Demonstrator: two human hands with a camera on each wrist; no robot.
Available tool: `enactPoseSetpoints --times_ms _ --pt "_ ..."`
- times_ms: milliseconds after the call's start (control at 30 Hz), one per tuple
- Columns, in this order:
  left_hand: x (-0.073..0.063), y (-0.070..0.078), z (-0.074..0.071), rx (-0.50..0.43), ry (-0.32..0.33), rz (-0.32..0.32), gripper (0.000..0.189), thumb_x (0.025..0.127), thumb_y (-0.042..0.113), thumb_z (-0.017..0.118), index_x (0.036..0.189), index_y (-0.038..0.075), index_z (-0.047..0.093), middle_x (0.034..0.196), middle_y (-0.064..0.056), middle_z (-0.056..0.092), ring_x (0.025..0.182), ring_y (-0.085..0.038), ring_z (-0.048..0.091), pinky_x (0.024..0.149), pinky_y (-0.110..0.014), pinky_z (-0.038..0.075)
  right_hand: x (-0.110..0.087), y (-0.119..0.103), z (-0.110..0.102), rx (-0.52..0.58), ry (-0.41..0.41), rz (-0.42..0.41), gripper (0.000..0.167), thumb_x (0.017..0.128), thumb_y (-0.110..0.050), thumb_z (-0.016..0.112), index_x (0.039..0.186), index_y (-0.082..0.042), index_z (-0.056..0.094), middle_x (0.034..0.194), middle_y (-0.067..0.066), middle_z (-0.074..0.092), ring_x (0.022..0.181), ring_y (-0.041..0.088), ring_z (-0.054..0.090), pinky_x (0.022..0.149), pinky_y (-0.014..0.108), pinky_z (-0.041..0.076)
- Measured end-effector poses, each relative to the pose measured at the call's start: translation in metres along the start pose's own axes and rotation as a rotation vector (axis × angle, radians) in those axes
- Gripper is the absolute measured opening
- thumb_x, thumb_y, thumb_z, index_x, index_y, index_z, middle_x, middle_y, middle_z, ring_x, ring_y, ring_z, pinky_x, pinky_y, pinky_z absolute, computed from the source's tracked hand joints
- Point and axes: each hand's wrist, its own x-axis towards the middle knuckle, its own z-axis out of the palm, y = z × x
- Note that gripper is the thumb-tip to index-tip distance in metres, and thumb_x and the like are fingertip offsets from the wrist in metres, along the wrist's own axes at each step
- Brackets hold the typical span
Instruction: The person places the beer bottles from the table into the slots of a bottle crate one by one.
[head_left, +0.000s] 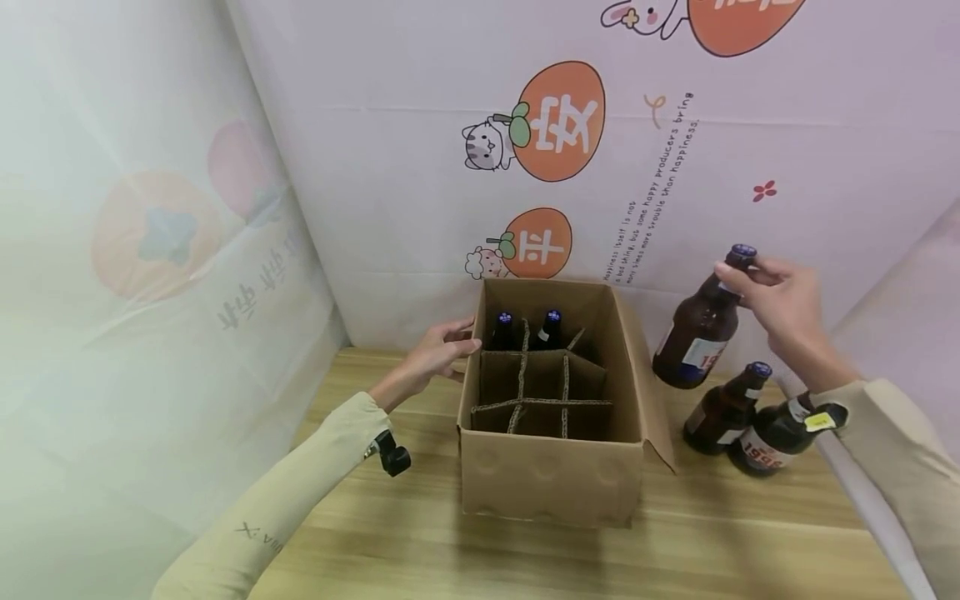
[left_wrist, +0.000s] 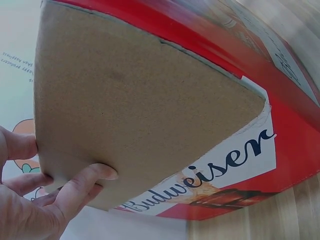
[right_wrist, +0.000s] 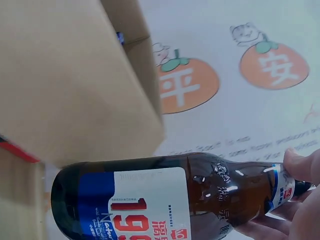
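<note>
The right hand [head_left: 783, 300] that I am watching has its thumb and fingers clamped on the neck of a brown bottle [head_left: 701, 325], just below the cap. I see that bottle held clear of the tabletop [head_left: 375, 533], leaning a little, on the right side of an open cardboard box [head_left: 551, 479]; in the right wrist view its blue and white label faces me.

The left hand [head_left: 431, 354] is at the box's left wall, its thumb over the rim and its other fingers against the outside, so I read it as a light grip on that edge.

Inside the box I make out crossed cardboard dividers [head_left: 522, 383] and two capped bottles in the far row, one in the left compartment [head_left: 505, 323] and one in the middle [head_left: 550, 329]. A flap folds out along the right wall. The left wrist view gives me red sides printed "Budweiser".

Right of the box, two more bottles stand close together on the tabletop, one nearer the box [head_left: 723, 410] and one farther right [head_left: 767, 442]. Behind everything I see a white sheet [head_left: 412, 208] with orange fruit drawings.
</note>
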Motion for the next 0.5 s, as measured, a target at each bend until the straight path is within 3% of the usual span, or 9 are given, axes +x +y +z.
enactPoseSetpoints --times_ms 67,167,500 --pt "0.000 0.000 -0.001 -0.006 -0.001 -0.001 0.067 0.104 0.017 0.063 0.164 0.011 0.033 0.163 -0.021 0.042 0.141 -0.041 0.051 0.086 -0.045 0.067 0.000 -0.010 0.000 0.086 -0.003 -0.026 0.019 0.092 -0.016 0.082 0.099 -0.033 0.076 0.081 -0.023 0.077 0.074 -0.006 0.073 0.068 0.009 0.060" --pt "0.001 0.000 -0.002 -0.009 -0.003 -0.003 0.067 0.104 0.017 0.062 0.164 0.011 0.033 0.163 -0.020 0.042 0.142 -0.040 0.051 0.087 -0.045 0.067 0.000 -0.023 0.000 0.203 -0.016 -0.042 0.021 0.090 -0.009 0.083 0.096 -0.030 0.079 0.082 -0.016 0.079 0.074 -0.002 0.074 0.067 0.012 0.061" --pt "-0.002 0.002 -0.002 -0.048 -0.011 -0.017 0.067 0.104 0.015 0.063 0.164 0.011 0.033 0.164 -0.021 0.040 0.142 -0.041 0.050 0.087 -0.046 0.067 -0.005 -0.062 0.016 0.397 -0.042 -0.051 0.027 0.086 -0.003 0.085 0.107 -0.019 0.081 0.091 -0.004 0.082 0.079 0.008 0.078 0.068 0.022 0.065"
